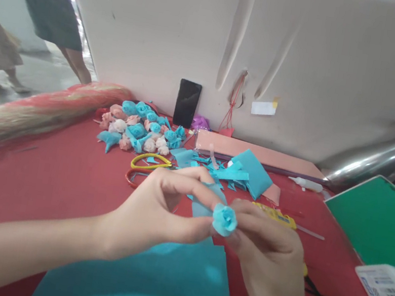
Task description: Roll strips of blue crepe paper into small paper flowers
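A small blue paper flower (224,220) is pinched between my two hands, its rolled petals facing me. My left hand (173,209) holds it from the left with thumb and forefinger. From the other side, the fingers of my right hand (269,252) close on the same flower. A strip of blue paper (201,207) shows behind the left fingers; whether it joins the flower I cannot tell. Below my hands lies a large blue paper sheet (160,287) on the red table. Scissors with yellow and red handles (150,162) lie just beyond my left hand.
Finished pink, white and blue paper flowers (136,131) are heaped at the back left, near an upright phone (187,103). Blue scraps (229,173), a yellow tool (276,215) and a green board (382,222) lie to the right. Two people stand beyond the table at left.
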Tool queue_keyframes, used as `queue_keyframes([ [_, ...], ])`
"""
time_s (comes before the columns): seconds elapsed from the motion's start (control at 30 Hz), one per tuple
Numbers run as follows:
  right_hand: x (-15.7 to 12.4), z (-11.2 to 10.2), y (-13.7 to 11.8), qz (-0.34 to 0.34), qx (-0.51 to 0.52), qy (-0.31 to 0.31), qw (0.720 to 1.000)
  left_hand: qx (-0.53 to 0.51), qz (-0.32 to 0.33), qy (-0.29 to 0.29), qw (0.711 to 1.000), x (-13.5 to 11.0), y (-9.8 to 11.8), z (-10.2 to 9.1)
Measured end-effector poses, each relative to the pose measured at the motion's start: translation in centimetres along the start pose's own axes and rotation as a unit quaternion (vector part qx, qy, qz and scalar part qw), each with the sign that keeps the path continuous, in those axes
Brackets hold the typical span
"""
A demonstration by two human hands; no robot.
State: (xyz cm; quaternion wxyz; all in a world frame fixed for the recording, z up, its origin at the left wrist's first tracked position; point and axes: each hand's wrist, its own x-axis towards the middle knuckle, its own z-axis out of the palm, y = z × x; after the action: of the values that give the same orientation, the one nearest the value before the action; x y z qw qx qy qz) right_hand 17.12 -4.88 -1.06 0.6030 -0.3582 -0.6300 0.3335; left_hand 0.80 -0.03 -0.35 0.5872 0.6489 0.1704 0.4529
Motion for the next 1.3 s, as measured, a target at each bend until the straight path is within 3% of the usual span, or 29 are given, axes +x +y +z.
queue_keyframes([
  [0.13,0.1,-0.4,-0.4,-0.115,-0.157,-0.001,0.981,-0.011,-0.028,0.009,1.000,0.0,-0.3,0.1],
  [0.27,0.0,-0.6,0.0,-0.236,-0.293,-0.001,0.926,0.048,0.021,0.014,0.999,0.1,-0.2,0.0],
  [0.37,0.0,-1.0,0.4,-0.292,-0.318,0.005,0.902,0.123,0.097,0.006,0.988,0.0,0.3,-0.1],
  [0.47,0.1,-1.6,0.5,-0.306,-0.301,-0.007,0.903,0.170,0.134,0.005,0.976,-0.1,0.9,-0.2],
  [0.6,-0.1,-1.8,0.7,-0.257,-0.234,-0.015,0.938,0.197,0.144,0.051,0.968,-0.1,1.1,-0.3],
  [0.73,-0.5,-1.3,1.3,-0.139,-0.125,-0.004,0.982,0.166,0.136,0.014,0.976,-0.2,0.7,0.1],
  [0.93,-0.9,-0.6,1.8,-0.014,0.018,-0.031,0.999,0.129,0.054,0.012,0.990,-0.4,0.6,0.7],
  [1.13,-1.2,-0.3,1.5,-0.008,-0.011,-0.046,0.999,0.086,0.019,0.006,0.996,-0.5,1.0,1.2],
  [1.3,-0.9,-0.1,1.1,-0.019,-0.016,-0.043,0.999,0.109,0.057,0.008,0.992,-0.5,0.9,1.0],
])
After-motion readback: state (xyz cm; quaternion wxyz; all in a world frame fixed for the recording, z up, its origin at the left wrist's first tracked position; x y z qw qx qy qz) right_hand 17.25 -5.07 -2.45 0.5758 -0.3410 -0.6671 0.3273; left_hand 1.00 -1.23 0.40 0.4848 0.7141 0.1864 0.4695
